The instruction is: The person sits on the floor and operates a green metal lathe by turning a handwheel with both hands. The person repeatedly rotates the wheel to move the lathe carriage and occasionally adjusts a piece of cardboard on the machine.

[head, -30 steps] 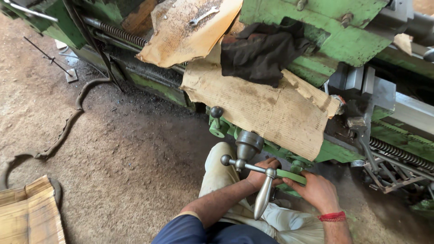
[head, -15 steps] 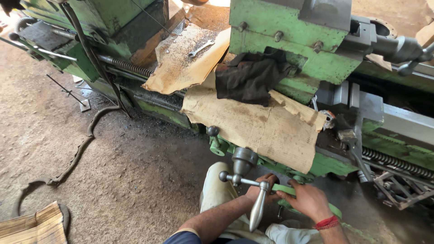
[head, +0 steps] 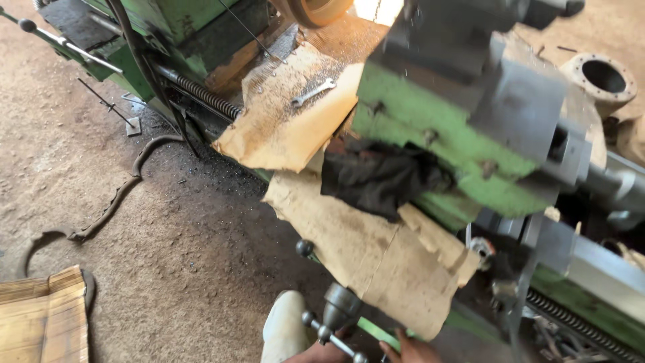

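Observation:
At the bottom edge, my left hand (head: 317, 352) is closed around a steel crank handle (head: 329, 332) with ball ends, which sticks out of the front of a green lathe (head: 430, 138). Only the top of my right hand (head: 411, 351) shows, just right of the handle beside a green bar (head: 376, 333). Its fingers are cut off by the frame edge. My knee in pale trousers (head: 285, 329) is just left of the handle.
Torn cardboard (head: 366, 245) hangs over the lathe front, with a black rag (head: 376, 175) on it. A spanner (head: 312, 92) lies on an upper cardboard sheet. A curved metal strip (head: 111, 202) and a woven mat (head: 44, 319) lie on the dirt floor. A lead screw (head: 578, 323) runs at lower right.
The view has tilted up and forward, so my hands have slid to the bottom edge. My left hand stays on the crank handle. More of the lathe's upper body is in sight.

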